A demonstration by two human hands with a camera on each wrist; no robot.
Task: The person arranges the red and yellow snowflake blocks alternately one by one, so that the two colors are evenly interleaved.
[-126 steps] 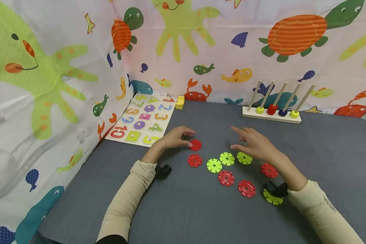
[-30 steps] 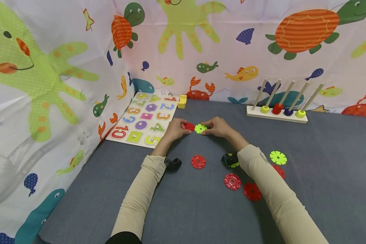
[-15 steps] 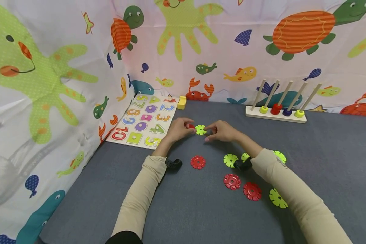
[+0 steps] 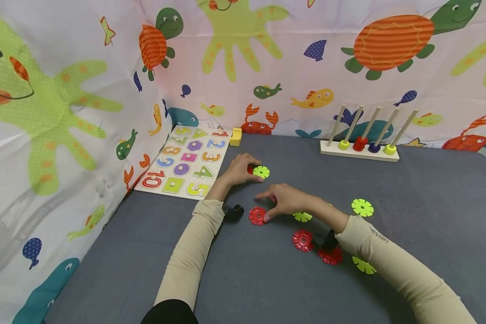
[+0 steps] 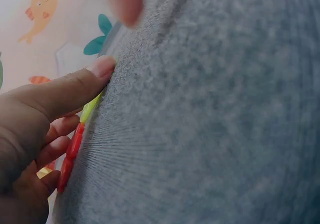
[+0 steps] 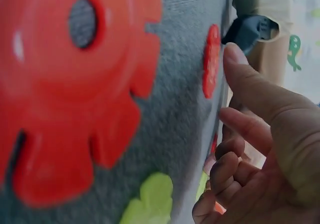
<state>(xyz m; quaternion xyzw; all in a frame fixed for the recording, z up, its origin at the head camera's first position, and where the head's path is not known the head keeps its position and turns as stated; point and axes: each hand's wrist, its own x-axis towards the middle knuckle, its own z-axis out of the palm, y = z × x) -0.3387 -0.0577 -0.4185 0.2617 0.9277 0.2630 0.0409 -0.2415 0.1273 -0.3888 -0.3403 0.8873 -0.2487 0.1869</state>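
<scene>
My left hand (image 4: 240, 170) has its thumb and fingers round a red notched disc (image 5: 71, 156) and a lime notched disc (image 4: 261, 172), which lie edge to edge on the grey table. Fingers cover most of that red disc in the head view, and I cannot tell whether the two discs interlock. Nearer to me, the right hand (image 4: 288, 199) reaches over a single red notched disc (image 4: 257, 216) with thumb and index finger spread. Its thumb tip is at that disc's right edge; the right wrist view shows the same disc (image 6: 211, 61) just beyond the thumb.
More red discs (image 4: 302, 240) and lime discs (image 4: 362, 207) lie below and right of the right hand, some partly under the forearm. A number puzzle board (image 4: 182, 164), a yellow block (image 4: 236, 137) and a peg stand with beads (image 4: 359, 150) stand along the back.
The right hand has placed a lime disc against the red one at the left hand, let go, and moved down and left to the single red disc. The left hand stays by its discs.
</scene>
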